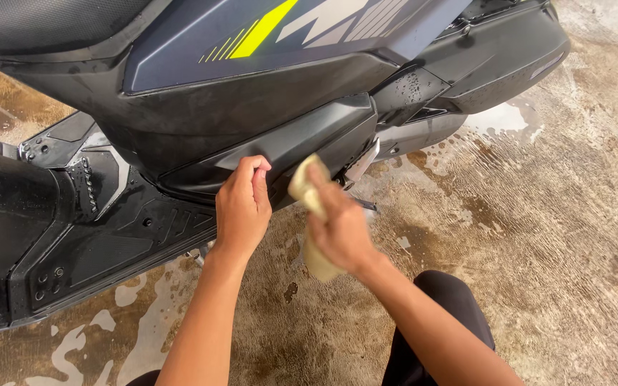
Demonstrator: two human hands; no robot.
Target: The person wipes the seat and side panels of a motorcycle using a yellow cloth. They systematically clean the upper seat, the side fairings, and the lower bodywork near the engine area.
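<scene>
Gripping one yellow cloth (pixel 307 193), the right hand (pixel 339 230) nears one scooter (pixel 202 107); the left hand's (pixel 241 207) curled fingers touch its panel.

R hand (pixel 339 227) w/ cloth (pixel 306 191) on scooter panel (pixel 302 139).

We crouch beside the scooter (pixel 202 93), which stands on the wet concrete floor (pixel 559 236) and spans the upper and left part of the view. Its seat (pixel 44 21) sits at upper left, above the side panel (pixel 280 43). The footboard (pixel 109 229) lies lower left, below the panel. Our left hand (pixel 241 211) rests against the lower body trim (pixel 302 139). Just right of it, our right hand (pixel 341 225) holds a cloth (pixel 305 189) against the same trim. Our knee (pixel 445 300) sits below the right hand.
</scene>
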